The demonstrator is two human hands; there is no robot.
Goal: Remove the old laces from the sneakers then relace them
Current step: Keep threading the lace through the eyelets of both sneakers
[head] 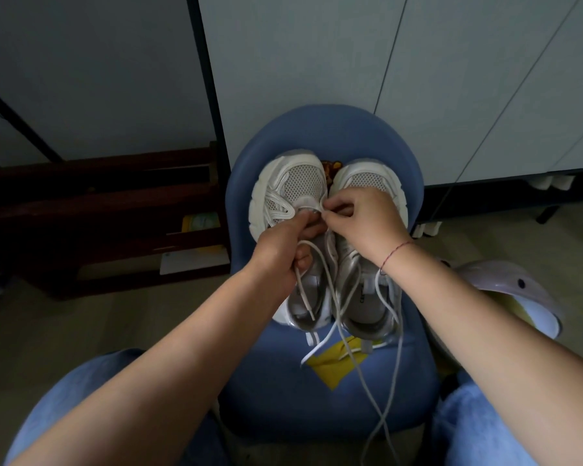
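Note:
Two white mesh sneakers stand side by side, toes away from me, on a blue chair seat [330,391]. My left hand [283,253] grips the white lace [330,287] over the left sneaker [290,186], near its lowest eyelets. My right hand [360,223] lies across the right sneaker [367,176] and pinches the lace at the left sneaker's front eyelet. Loose lace ends trail down over the heels and off the seat's front edge. A yellow patch [334,364] lies on the seat under the laces.
A dark wooden rack [98,213] stands on the floor at left. Pale cabinet panels [317,62] rise behind the chair. A lilac and white rounded object [512,290] sits at right. My blue-trousered knees [91,391] flank the chair.

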